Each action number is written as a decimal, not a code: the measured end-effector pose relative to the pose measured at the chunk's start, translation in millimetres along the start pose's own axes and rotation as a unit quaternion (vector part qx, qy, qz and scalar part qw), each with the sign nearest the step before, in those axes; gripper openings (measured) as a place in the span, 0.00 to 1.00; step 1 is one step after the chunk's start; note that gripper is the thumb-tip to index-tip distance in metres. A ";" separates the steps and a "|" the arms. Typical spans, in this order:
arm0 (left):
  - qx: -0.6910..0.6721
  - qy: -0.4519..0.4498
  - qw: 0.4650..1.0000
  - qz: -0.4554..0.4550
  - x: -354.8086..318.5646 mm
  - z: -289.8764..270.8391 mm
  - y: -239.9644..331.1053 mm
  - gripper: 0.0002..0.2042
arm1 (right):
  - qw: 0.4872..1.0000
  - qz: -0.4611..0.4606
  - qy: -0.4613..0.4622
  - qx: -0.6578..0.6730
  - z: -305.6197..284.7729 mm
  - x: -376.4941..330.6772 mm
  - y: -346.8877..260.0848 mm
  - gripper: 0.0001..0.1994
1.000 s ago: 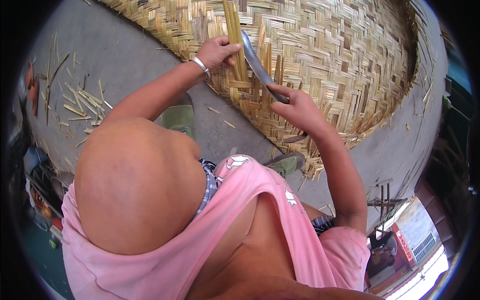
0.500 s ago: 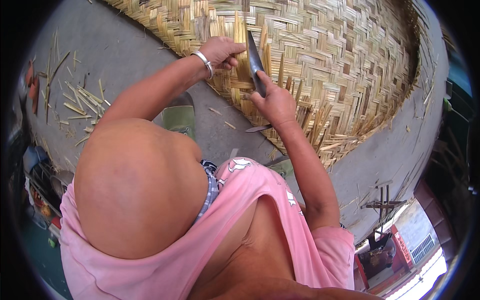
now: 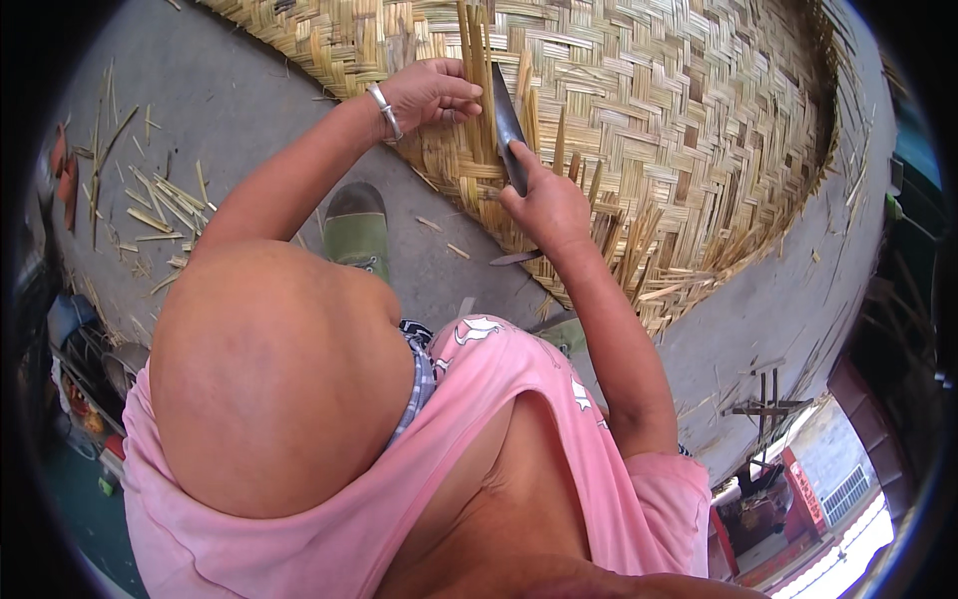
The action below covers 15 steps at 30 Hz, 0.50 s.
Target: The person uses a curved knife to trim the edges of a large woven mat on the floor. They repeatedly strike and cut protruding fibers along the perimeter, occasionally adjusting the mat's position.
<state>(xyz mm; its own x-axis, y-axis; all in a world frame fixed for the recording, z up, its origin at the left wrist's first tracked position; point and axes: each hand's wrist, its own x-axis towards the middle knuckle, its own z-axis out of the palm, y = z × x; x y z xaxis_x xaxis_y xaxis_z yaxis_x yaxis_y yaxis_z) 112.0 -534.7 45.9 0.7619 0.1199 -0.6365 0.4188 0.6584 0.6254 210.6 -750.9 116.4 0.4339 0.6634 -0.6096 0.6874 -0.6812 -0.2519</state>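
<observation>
A woven reed mat (image 3: 689, 120) with herringbone pattern spreads before me, loose strip ends sticking out along its near edge. My left hand (image 3: 436, 92), a silver bangle on its wrist, pinches a few upright reed strips (image 3: 477, 70) between thumb and fingers. Just right of those strips, my right hand (image 3: 551, 205) grips a knife (image 3: 507, 118) by its near end. The dark blade points away from me and lies close against the strips. Under my right wrist, a dark, narrow pointed piece (image 3: 516, 258) pokes out by the mat's edge; its kind is unclear.
Cut reed scraps (image 3: 170, 205) lie scattered on the grey floor (image 3: 259, 110) at left. My green shoe (image 3: 356, 235) stands near the mat's edge. A dark metal frame (image 3: 766, 407) is at lower right. Assorted items (image 3: 85, 399) crowd the lower left.
My left hand has shifted slightly away and left, and the pinched strips now stand farther out and more spread apart. My right hand and the knife have hardly moved.
</observation>
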 end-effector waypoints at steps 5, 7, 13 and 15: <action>0.058 0.041 0.997 -0.010 0.7 12.4 8.7 0.14 | 1.000 0.017 -0.017 0.006 -4.6 -0.5 -4.6 0.32; 0.082 0.073 0.994 -0.010 4.0 14.5 8.6 0.15 | 1.000 0.016 -0.018 0.008 -4.7 -0.4 -5.2 0.32; 0.081 0.119 0.989 -0.030 10.1 14.3 5.5 0.14 | 1.000 0.016 -0.015 0.023 -5.3 -1.7 -7.7 0.32; 0.053 0.110 0.991 -0.060 9.2 11.2 5.1 0.13 | 0.999 0.015 -0.012 0.037 -4.6 -1.8 -7.5 0.32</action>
<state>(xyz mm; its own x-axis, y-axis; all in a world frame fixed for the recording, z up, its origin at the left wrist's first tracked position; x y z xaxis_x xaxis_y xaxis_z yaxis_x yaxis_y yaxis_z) 126.7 -538.5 48.3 0.5818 0.2124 -0.7851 0.5578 0.5982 0.5753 207.4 -745.5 122.8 0.4386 0.6358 -0.6352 0.6289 -0.7220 -0.2884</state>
